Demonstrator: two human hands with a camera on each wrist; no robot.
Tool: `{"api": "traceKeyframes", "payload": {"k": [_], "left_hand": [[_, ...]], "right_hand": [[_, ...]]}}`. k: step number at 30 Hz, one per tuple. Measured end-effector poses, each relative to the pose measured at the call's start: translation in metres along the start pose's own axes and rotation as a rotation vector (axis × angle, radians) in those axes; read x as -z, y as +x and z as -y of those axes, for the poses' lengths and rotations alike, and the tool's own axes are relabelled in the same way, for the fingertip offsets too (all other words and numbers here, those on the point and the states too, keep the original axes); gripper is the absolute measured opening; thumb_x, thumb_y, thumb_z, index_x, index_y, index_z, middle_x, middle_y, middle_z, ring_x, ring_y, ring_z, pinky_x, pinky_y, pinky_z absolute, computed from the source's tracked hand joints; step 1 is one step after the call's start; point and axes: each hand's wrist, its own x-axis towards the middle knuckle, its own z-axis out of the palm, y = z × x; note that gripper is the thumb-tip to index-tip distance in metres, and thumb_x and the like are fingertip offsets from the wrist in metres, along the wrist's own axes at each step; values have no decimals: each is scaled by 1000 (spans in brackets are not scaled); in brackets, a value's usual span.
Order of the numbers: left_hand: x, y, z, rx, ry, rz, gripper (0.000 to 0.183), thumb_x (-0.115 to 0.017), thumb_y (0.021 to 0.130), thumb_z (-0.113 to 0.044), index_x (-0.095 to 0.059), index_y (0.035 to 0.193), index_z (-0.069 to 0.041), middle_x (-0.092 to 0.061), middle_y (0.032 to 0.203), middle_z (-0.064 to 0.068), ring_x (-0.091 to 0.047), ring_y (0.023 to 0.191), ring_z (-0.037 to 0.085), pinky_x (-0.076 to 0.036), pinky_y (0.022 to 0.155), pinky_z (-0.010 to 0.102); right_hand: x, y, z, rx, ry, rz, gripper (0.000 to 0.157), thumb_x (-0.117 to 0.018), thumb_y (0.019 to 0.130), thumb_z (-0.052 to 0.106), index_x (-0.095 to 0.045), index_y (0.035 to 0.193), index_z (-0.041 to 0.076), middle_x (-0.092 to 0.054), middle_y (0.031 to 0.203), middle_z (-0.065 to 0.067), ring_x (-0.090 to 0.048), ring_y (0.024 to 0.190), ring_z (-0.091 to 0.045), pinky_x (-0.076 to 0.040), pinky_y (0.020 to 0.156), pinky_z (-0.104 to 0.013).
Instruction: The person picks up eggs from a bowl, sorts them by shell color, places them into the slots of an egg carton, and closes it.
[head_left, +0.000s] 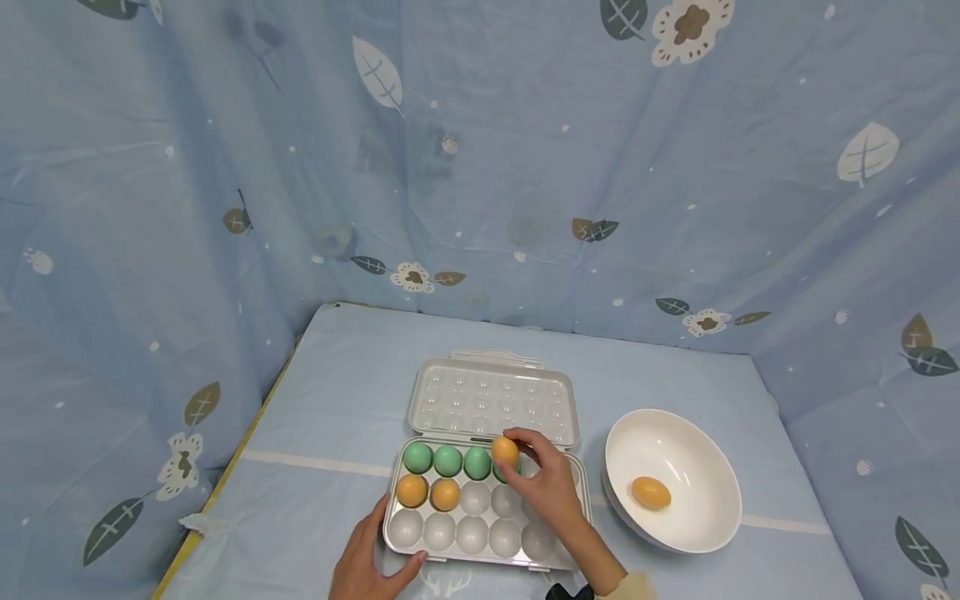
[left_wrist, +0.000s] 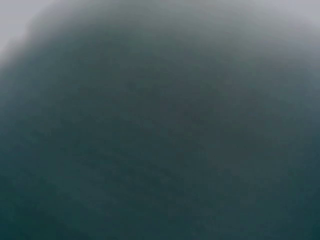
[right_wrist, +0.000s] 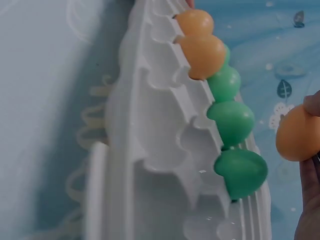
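An egg box [head_left: 439, 532] lies open, its lid [head_left: 495, 379] folded back on the far side. Green eggs [head_left: 447, 461] fill part of its back row. Two orange eggs [head_left: 446, 495] sit at the left of the middle row, and the front row shows bare cups. Between thumb and fingers my right hand [head_left: 553, 490] pinches another orange egg [right_wrist: 295, 135], raised over the back row and overlapping the rightmost green egg [right_wrist: 241, 172] in the head view. My left hand [head_left: 366, 560] rests against the box's front left corner, thumb along the front edge, fingers at the side.
A white bowl [head_left: 701, 492] with one orange egg [head_left: 651, 493] inside stands right of the box. The table [head_left: 330, 383] has a pale blue cover with a white stripe. Patterned blue curtains [head_left: 487, 167] hang behind and at both sides. The left wrist view is dark and blurred.
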Motion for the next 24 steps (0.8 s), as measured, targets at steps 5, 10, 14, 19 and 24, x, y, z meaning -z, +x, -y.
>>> {"api": "traceKeyframes", "payload": {"k": [5,10,14,19,24], "left_hand": [[1,0,-1,4,-3,6,110,-87,73,-61,-39,155,-6,-60,137,18,-60,125,35,-50,104,57],[0,-1,-1,8,5,0,110,-87,73,-61,-39,155,-6,-60,136,18,-61,125,35,-51,104,56],[0,-1,-2,12,5,-6,109,-87,73,-61,-39,155,-7,-61,135,17,-61,124,35,-51,103,56],[1,-1,-2,10,2,-7,109,-88,73,-59,-40,155,-7,-61,135,17,-61,124,35,-51,103,56],[1,-1,-2,13,9,-8,109,-88,72,-60,-40,155,-8,-61,136,17,-61,124,34,-51,104,54]], "right_hand": [[-13,-12,-11,13,4,23,45,-85,74,-14,-67,114,-8,-71,111,-22,-71,101,-38,-60,89,-38],[-28,-29,-36,2,-20,66,47,-89,78,0,-68,119,7,-71,117,-5,-73,100,-23,-61,87,-32],[-34,-37,-40,-4,-75,108,46,-89,81,8,-68,121,14,-69,118,5,-70,103,-14,-59,89,-27],[-39,-42,-40,11,-169,142,47,-91,79,12,-68,119,18,-68,115,10,-68,102,-9,-58,89,-26],[-41,-45,-39,-10,-193,156,48,-91,78,14,-68,119,19,-67,115,12,-67,104,-8,-58,91,-27]]}}
